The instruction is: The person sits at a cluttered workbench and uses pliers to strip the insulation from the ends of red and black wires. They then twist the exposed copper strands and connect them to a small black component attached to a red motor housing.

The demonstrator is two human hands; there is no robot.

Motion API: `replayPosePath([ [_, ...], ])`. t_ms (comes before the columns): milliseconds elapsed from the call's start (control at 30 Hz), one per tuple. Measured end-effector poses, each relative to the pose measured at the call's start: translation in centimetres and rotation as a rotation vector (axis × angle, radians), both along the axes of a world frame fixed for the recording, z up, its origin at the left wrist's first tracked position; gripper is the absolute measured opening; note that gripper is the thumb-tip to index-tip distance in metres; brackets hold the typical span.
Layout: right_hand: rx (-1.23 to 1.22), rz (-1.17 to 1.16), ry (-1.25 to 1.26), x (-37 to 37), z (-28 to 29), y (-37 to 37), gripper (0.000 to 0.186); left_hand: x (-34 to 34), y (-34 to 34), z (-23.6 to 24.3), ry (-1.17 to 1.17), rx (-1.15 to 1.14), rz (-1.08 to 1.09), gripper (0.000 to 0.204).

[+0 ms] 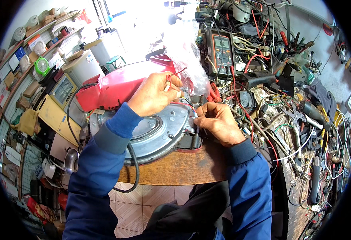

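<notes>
Left hand pinches red wire; right hand, nearer, pinches thin leads by white piece. Likely light, limp: grip close to ends.

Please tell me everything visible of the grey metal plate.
The grey metal plate looks shiny, with a curved outline, several small screws or bolts and a dark-edged, ring-like shape. It lies roughly flat over the brown wooden table, beside the red housing. A black cable runs past its near edge. The left sleeve hides part of it; whether they touch is unclear.
</notes>
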State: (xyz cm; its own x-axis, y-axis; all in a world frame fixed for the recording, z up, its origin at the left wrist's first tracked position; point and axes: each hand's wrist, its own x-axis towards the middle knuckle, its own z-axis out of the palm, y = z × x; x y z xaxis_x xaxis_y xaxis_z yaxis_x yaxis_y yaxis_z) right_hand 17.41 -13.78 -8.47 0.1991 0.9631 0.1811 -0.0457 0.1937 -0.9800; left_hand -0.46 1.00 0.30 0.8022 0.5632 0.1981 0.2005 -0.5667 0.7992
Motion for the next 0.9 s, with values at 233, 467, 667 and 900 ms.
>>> replayPosePath([
  [233,0.006,-0.014,0.005,0.0,-0.2,0.0,0.012,-0.2,-0.5,0.6,0.071,-0.037,0.024,0.024],
  [467,-0.002,-0.024,-0.013,0.1,-0.4,0.1,0.011,-0.4,-0.6,1.0,0.068,-0.011,0.003,0.02],
  [667,-0.011,-0.02,0.004,-0.2,0.0,0.0,0.011,-0.6,-0.3,1.0,0.059,-0.011,-0.047,0.021],
  [900,-0.005,-0.002,0.039,-0.1,0.1,-0.2,0.01,-0.5,-0.7,1.4,0.048,-0.068,-0.05,0.024],
])
